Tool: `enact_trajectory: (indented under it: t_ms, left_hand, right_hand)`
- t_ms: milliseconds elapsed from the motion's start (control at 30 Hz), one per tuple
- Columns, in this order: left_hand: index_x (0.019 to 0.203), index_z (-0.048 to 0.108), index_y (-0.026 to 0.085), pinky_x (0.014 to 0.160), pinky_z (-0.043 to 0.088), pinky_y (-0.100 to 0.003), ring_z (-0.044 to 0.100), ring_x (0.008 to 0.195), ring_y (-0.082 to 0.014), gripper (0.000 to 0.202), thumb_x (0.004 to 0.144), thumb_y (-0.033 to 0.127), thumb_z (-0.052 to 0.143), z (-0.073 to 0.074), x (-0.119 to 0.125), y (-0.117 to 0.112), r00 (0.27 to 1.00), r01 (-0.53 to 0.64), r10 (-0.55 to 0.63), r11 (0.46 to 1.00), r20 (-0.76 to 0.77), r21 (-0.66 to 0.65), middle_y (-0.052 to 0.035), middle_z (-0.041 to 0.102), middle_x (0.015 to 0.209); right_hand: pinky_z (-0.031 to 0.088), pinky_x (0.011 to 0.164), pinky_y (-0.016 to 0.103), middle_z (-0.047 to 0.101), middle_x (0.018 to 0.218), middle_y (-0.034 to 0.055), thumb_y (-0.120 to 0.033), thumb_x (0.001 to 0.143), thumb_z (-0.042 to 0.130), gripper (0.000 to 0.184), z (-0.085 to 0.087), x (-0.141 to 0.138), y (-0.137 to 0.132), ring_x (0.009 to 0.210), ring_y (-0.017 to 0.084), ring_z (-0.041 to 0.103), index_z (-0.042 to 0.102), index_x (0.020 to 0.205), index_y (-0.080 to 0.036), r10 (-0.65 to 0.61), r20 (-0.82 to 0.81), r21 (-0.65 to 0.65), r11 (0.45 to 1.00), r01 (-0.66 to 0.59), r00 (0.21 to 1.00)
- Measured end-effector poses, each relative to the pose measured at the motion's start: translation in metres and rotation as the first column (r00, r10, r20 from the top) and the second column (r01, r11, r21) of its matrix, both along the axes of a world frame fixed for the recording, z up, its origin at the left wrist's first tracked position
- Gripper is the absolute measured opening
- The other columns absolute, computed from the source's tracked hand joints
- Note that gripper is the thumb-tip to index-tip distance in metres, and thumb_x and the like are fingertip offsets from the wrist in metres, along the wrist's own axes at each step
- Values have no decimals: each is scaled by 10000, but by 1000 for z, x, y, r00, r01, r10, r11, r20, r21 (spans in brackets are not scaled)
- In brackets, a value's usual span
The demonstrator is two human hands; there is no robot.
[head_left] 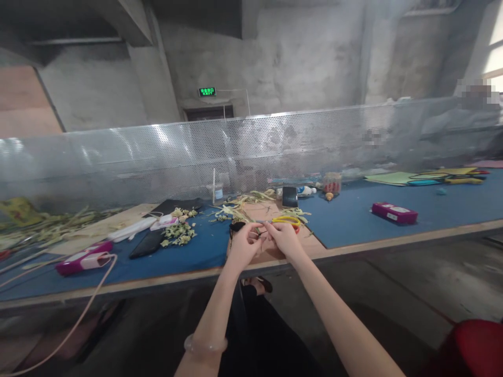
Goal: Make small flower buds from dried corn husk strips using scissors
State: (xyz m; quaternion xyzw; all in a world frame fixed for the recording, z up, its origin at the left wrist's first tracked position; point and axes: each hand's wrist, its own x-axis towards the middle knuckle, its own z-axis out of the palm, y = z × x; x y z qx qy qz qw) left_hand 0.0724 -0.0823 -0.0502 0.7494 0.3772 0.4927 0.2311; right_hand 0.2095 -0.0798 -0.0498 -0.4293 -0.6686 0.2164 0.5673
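My left hand (244,245) and my right hand (283,239) meet over a brown board (317,245) at the table's front edge. Both hands are closed in a pinch, fingertips close together. Something thin and dark shows between them, too small to name. Just beyond my right hand lie yellow scissors (291,219), with a bit of red beside them. Pale green and yellowish plant strips (251,198) are strewn on the far part of the board. A dark object (237,226) lies behind my left hand, partly covered.
On the blue table (353,214) lie a purple box (394,213), a black phone (147,244), a pile of greenish pieces (179,234) and another purple box (82,259) with a cable. A cup (217,192) and a jar (332,183) stand near the perforated metal screen (188,152).
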Motion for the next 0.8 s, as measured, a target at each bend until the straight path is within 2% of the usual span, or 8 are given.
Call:
enact_trajectory:
  t_ms: [100, 300, 433, 533, 600, 667, 700, 800]
  left_hand:
    - [854, 580, 166, 570, 456, -232, 576, 653, -144, 210, 718, 324, 588, 12, 5, -6, 999, -25, 24, 999, 38, 28, -32, 614, 714]
    - [771, 609, 169, 626, 457, -249, 572, 662, -144, 190, 743, 349, 559, 56, 12, -35, 983, 47, -37, 998, 178, -50, -24, 635, 744]
    - [756, 624, 156, 627, 445, -239, 538, 658, -123, 163, 715, 313, 608, 69, 14, -50, 922, 211, -146, 966, 358, -149, -21, 614, 734]
    - [729, 631, 148, 619, 429, -216, 526, 650, -102, 127, 700, 272, 642, 71, 15, -60, 821, 373, -220, 905, 526, -203, -22, 604, 723]
    - [717, 635, 146, 613, 419, -201, 521, 640, -89, 105, 701, 248, 649, 73, 15, -67, 767, 461, -261, 860, 586, -220, -18, 601, 718]
    - [715, 643, 143, 608, 412, -193, 520, 633, -81, 93, 696, 232, 659, 76, 15, -71, 731, 514, -288, 828, 618, -223, -14, 599, 711]
    - [710, 646, 139, 606, 410, -190, 521, 630, -80, 91, 690, 226, 666, 78, 15, -72, 723, 523, -290, 823, 627, -222, -15, 600, 704]
    - [695, 660, 128, 627, 417, -200, 536, 644, -94, 95, 681, 221, 671, 83, 13, -71, 726, 510, -286, 834, 626, -211, -31, 616, 697]
  right_hand:
    - [261, 396, 225, 355, 317, -52, -410, 803, 446, 449, 25, 3, -2, 319, 79, 335, 439, 418, -179, 34, 20, 16, 999, -34, 999]
    - [242, 366, 216, 350, 303, -49, -385, 793, 484, 464, 94, 17, -17, 297, 51, 291, 443, 381, -175, 139, 245, 41, 987, -154, 959]
    - [316, 369, 208, 483, 401, -14, -429, 801, 479, 432, 127, 31, -31, 338, 65, 405, 544, 467, -164, 317, 386, -29, 943, -332, 866]
    - [416, 445, 211, 602, 636, 9, -393, 790, 523, 260, 140, 43, -37, 484, 86, 517, 657, 796, -169, 459, 381, -48, 877, -479, 802]
    - [470, 551, 233, 624, 811, 25, -328, 754, 594, 275, 144, 48, -38, 630, 103, 563, 626, 991, -191, 592, 368, -83, 789, -608, 717]
    - [482, 654, 261, 611, 881, 31, -276, 729, 634, 278, 144, 50, -37, 731, 115, 572, 626, 992, -188, 669, 388, -88, 711, -697, 634]
    - [477, 688, 270, 604, 878, 29, -263, 729, 636, 225, 144, 50, -37, 752, 116, 571, 641, 939, -180, 672, 412, -61, 694, -717, 615]
    - [453, 718, 273, 589, 840, 23, -260, 750, 619, 102, 144, 47, -36, 757, 112, 558, 640, 773, -163, 604, 490, 37, 705, -708, 628]
